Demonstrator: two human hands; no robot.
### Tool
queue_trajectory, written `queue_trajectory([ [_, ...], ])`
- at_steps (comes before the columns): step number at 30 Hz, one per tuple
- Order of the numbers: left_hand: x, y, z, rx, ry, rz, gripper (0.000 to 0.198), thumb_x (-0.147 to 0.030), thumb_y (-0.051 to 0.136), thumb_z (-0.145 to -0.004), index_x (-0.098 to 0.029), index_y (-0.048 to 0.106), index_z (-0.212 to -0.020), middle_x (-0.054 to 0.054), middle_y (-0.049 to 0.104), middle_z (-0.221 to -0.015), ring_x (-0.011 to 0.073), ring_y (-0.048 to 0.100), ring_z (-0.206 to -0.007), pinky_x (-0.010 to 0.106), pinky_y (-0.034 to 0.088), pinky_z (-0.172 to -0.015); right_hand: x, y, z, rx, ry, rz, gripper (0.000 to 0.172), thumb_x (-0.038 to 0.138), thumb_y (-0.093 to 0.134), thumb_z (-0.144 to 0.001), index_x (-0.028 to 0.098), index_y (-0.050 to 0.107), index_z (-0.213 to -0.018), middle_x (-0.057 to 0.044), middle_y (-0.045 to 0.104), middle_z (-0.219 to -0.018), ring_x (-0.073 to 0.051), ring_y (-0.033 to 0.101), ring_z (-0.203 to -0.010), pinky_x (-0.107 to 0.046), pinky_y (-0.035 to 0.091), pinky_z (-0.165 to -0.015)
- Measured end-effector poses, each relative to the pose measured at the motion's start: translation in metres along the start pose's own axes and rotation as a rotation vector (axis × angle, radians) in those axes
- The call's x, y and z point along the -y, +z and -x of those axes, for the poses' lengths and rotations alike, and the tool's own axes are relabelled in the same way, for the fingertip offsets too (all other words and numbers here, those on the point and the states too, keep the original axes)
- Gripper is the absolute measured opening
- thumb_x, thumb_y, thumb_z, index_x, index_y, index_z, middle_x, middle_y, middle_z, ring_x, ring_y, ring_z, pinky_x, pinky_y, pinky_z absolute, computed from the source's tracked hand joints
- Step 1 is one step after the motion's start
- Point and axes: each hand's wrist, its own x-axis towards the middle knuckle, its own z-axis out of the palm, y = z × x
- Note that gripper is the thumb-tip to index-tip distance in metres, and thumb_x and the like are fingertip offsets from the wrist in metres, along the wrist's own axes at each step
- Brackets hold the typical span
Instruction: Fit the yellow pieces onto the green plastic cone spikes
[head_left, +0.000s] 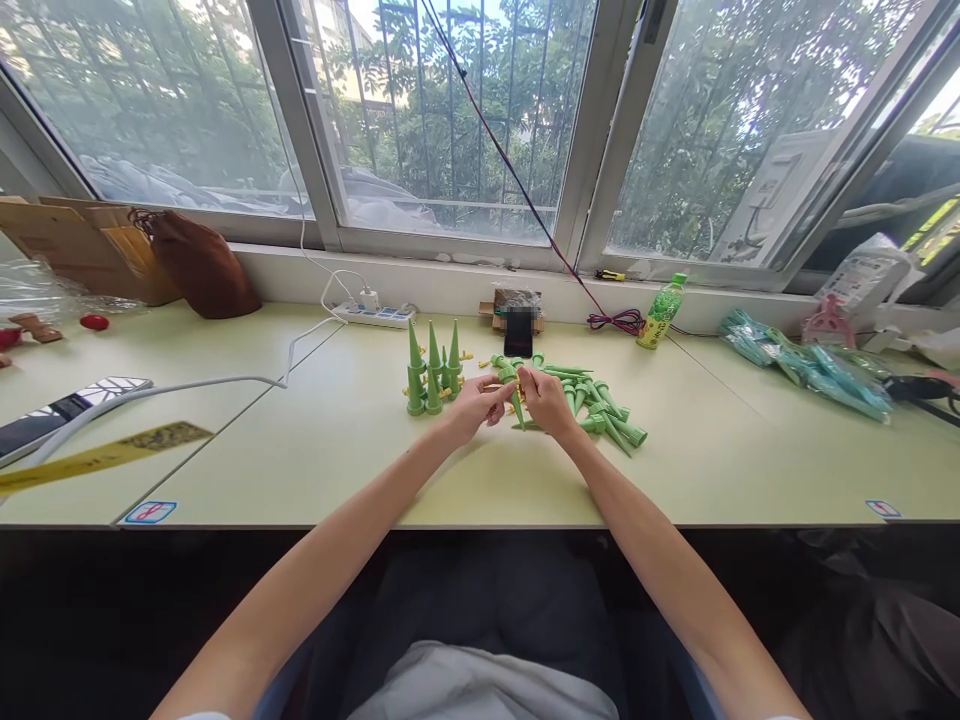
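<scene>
Between my two hands hangs a green plastic spike (518, 410), its pointed end down. My left hand (480, 405) has its fingers closed round the top of the spike from the left. Pressed against the same part from the right is my right hand (545, 398), with its fingertips pinched; a bit of yellow shows between the hands. Left of my hands, several green spikes (433, 385) stand upright in a group, with small yellow parts at their sides. A loose pile of green spikes (600, 405) lies to the right and behind my right hand.
A black phone (518, 333) leans on a small box behind the spikes. Farther back are a green bottle (661, 312) and a power strip (377, 314). Teal plastic bags (810, 365) lie at the right. A brown bag (201, 265) and a white cable (210, 381) are at the left.
</scene>
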Motion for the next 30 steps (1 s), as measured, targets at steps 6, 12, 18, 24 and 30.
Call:
queue_trajectory([
  [6,0.0003,0.0028,-0.0043,-0.174,-0.054,0.072,0.045,-0.034,0.083,-0.076,-0.017,0.058,-0.11,-0.01,0.046,-0.049,0.0061,0.037,-0.036,0.02,0.028,-0.038,0.0006,0.0014,0.0001,-0.005,-0.006,-0.014,0.053,0.063,0.032,-0.099,0.023,0.033,-0.064,0.003,0.038,-0.055,-0.013,0.034,-0.052,-0.029,0.027,-0.053],
  [12,-0.0021,0.0032,-0.0043,-0.169,-0.085,0.091,0.035,-0.033,0.077,-0.082,-0.015,0.063,-0.108,0.0,0.061,-0.064,0.0062,0.043,-0.039,0.02,0.027,-0.038,0.0038,0.0014,0.0011,-0.003,-0.011,-0.019,0.054,0.066,0.036,-0.097,0.023,0.032,-0.063,0.004,0.035,-0.053,-0.012,0.031,-0.051,-0.028,0.026,-0.052],
  [18,-0.0008,0.0,-0.0043,-0.061,-0.103,0.124,0.019,-0.03,0.071,-0.086,-0.013,0.063,-0.085,0.0,0.057,-0.063,0.0042,0.04,-0.038,0.019,0.026,-0.038,0.0071,0.0015,0.0011,0.011,-0.019,-0.018,0.053,0.064,0.042,-0.094,0.023,0.035,-0.062,0.004,0.036,-0.053,-0.011,0.031,-0.051,-0.028,0.028,-0.053],
  [24,0.0002,-0.0031,-0.0057,-0.007,-0.15,0.166,0.018,-0.026,0.066,-0.09,-0.013,0.06,-0.08,-0.001,0.051,-0.058,0.0034,0.034,-0.038,0.017,0.023,-0.036,0.009,0.0019,0.001,0.008,-0.024,-0.008,0.046,0.053,0.047,-0.093,0.023,0.032,-0.061,0.005,0.033,-0.053,-0.011,0.03,-0.052,-0.027,0.027,-0.054],
  [30,0.0028,-0.0063,-0.0073,0.017,-0.17,0.211,0.017,-0.025,0.067,-0.09,-0.013,0.06,-0.08,-0.002,0.048,-0.059,0.0032,0.03,-0.039,0.016,0.022,-0.035,0.0094,-0.0007,0.0016,0.031,-0.017,-0.008,0.043,0.049,0.048,-0.091,0.023,0.033,-0.061,0.006,0.032,-0.053,-0.01,0.029,-0.053,-0.027,0.026,-0.054],
])
